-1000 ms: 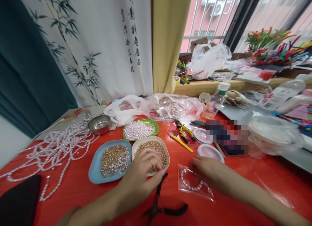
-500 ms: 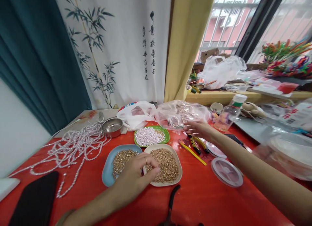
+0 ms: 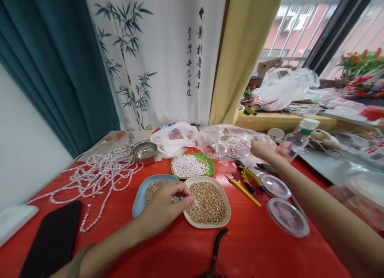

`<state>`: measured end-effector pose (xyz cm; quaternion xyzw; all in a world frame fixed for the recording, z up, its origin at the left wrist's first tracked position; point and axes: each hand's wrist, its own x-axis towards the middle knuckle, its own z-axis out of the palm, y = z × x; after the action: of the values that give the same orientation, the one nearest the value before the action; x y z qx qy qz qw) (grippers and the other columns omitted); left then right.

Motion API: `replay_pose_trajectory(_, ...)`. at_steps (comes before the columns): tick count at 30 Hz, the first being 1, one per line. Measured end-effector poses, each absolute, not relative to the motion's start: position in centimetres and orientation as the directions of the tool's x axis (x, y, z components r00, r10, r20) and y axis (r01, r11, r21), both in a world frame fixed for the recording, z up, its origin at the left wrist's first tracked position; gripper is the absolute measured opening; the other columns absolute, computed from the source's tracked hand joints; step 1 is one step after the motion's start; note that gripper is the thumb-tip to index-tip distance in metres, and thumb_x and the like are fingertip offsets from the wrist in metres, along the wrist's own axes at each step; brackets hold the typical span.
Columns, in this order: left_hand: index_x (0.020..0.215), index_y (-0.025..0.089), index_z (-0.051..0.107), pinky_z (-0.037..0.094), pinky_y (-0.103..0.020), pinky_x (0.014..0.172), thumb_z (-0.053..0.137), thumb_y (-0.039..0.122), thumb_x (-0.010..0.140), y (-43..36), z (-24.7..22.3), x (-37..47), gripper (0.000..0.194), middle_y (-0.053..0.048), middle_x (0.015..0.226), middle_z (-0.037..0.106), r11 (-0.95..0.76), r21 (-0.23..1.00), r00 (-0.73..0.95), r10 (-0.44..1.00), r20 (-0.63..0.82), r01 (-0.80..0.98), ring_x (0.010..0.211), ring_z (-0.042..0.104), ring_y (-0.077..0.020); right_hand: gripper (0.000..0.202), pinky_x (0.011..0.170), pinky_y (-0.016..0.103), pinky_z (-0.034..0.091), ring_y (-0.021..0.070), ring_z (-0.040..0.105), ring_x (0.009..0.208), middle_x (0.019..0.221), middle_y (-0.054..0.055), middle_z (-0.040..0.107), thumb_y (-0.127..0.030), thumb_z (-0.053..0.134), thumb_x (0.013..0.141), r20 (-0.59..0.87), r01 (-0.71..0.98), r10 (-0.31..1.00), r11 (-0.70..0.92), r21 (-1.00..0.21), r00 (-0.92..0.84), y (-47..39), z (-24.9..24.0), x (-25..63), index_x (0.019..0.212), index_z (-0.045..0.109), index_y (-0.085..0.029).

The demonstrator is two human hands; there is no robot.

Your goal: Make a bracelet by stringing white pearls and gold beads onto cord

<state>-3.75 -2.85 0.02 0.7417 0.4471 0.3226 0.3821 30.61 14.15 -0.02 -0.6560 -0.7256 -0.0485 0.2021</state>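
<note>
1. Presently, my right grip (image 3: pixel 262 147) is at the clear bag (image 3: pixel 210 135) with beaded rings (image 3: pixel 238 146) inside; blur leaves me unable to tell whether its curled fingers hold the plastic
2. My left grip (image 3: pixel 165 203) hangs over the blue dish (image 3: pixel 137 204), fingertips at the edge of the cream dish (image 3: pixel 210 226); thumb and forefinger are drawn close, and I cannot tell if anything sits between them
3. I judge the step as a reach at the bag, calling for clearance from the bottle (image 3: pixel 296 140) and pliers (image 3: pixel 246 176)
</note>
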Motion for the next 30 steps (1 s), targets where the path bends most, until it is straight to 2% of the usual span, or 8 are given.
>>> replay_pose_trajectory(3, 0.07, 0.017, 0.057, 0.04, -0.024, 0.062, 0.051, 0.028, 0.078, -2.6, 0.0, -3.9, 0.015, 0.0, 0.068, 0.061, -0.313, 0.85, 0.386, 0.911, 0.144, 0.423, 0.066, 0.053, -0.0128, 0.032, 0.078, 0.041, 0.047, 0.0207, 0.056, 0.095, 0.115, 0.009, 0.053, -0.028, 0.052, 0.086, 0.407, 0.988, 0.911, -0.005, -0.151, 0.067, 14.8, 1.1, 31.2, 0.115, 0.05, -0.016)
replay_pose_trajectory(5, 0.07, 0.017, 0.058, 0.04, -0.024, 0.062, 0.051, 0.028, 0.079, -2.5, 0.0, -4.1, 0.015, 0.0, 0.068, 0.061, -0.313, 0.848, 0.381, 0.913, 0.145, 0.428, 0.065, 0.053, -0.0127, 0.032, 0.08, 0.043, 0.046, 0.0215, 0.055, 0.098, 0.117, 0.009, 0.052, -0.028, 0.052, 0.086, 0.42, 0.992, 0.905, -0.023, -0.122, 0.072, 14.7, 1.8, 31.0, 0.115, 0.05, -0.016)
replay_pose_trajectory(8, 0.071, 0.017, 0.058, 0.04, -0.024, 0.063, 0.051, 0.029, 0.078, -2.1, 0.2, -4.5, 0.017, 0.0, 0.069, 0.061, -0.291, 0.849, 0.364, 0.923, 0.127, 0.441, 0.066, 0.053, -0.0131, 0.024, 0.085, 0.043, 0.041, 0.0255, 0.054, 0.101, 0.116, 0.013, 0.056, -0.021, 0.044, 0.088, 0.382, 0.994, 0.923, 0.079, -0.077, -0.044, 13.5, 2.4, 29.3, 0.106, 0.058, -0.014)
replay_pose_trajectory(10, 0.071, 0.017, 0.059, 0.041, -0.024, 0.063, 0.051, 0.03, 0.078, -1.7, 0.3, -4.7, 0.017, -0.001, 0.07, 0.062, -0.274, 0.851, 0.356, 0.928, 0.112, 0.448, 0.067, 0.054, -0.0136, 0.029, 0.085, 0.041, 0.04, 0.0277, 0.056, 0.1, 0.108, 0.015, 0.062, -0.017, 0.037, 0.088, 0.346, 0.981, 0.926, 0.183, -0.065, -0.15, 11.7, 2.1, 27.3, 0.1, 0.063, -0.012)
replay_pose_trajectory(14, 0.075, 0.018, 0.061, 0.042, -0.026, 0.064, 0.048, 0.032, 0.078, -0.8, 0.1, -5.2, 0.02, -0.002, 0.074, 0.064, -0.264, 0.838, 0.338, 0.936, 0.102, 0.477, 0.069, 0.056, -0.0144, 0.029, 0.077, 0.029, 0.045, 0.0193, 0.062, 0.089, 0.102, 0.004, 0.067, -0.021, 0.039, 0.086, 0.247, 0.895, 0.882, 0.435, -0.096, -0.402, 6.9, 0.5, 23.0, 0.105, 0.062, -0.023)
replay_pose_trajectory(16, 0.077, 0.018, 0.062, 0.042, -0.026, 0.065, 0.048, 0.033, 0.078, -0.4, -0.1, -5.4, 0.021, -0.002, 0.076, 0.065, -0.266, 0.821, 0.317, 0.942, 0.109, 0.506, 0.071, 0.057, -0.0152, 0.027, 0.074, 0.027, 0.045, 0.0177, 0.063, 0.085, 0.096, 0.001, 0.069, -0.02, 0.043, 0.084, 0.208, 0.857, 0.856, 0.502, -0.114, -0.474, 5.4, -0.4, 21.6, 0.099, 0.064, -0.026)
replay_pose_trajectory(25, 0.078, 0.017, 0.06, 0.041, -0.027, 0.065, 0.046, 0.036, 0.081, -0.2, -0.1, -6.5, 0.023, -0.003, 0.076, 0.062, -0.244, 0.8, 0.302, 0.95, 0.083, 0.548, 0.07, 0.055, -0.0156, 0.022, 0.065, 0.029, 0.045, 0.0187, 0.063, 0.071, 0.079, 0.005, 0.07, -0.013, 0.045, 0.077, 0.112, 0.836, 0.85, 0.527, -0.154, -0.515, 5.0, -1.5, 22.9, 0.08, 0.066, -0.019)
replay_pose_trajectory(30, 0.079, 0.018, 0.061, 0.041, -0.026, 0.066, 0.046, 0.034, 0.081, -0.3, -0.6, -6.2, 0.022, -0.002, 0.077, 0.063, -0.232, 0.803, 0.339, 0.94, 0.04, 0.549, 0.072, 0.056, -0.0155, 0.023, 0.067, 0.031, 0.043, 0.0191, 0.061, 0.076, 0.083, 0.006, 0.068, -0.013, 0.041, 0.081, 0.065, 0.848, 0.863, 0.505, -0.163, -0.501, 2.8, -1.3, 24.5, 0.08, 0.064, -0.018)
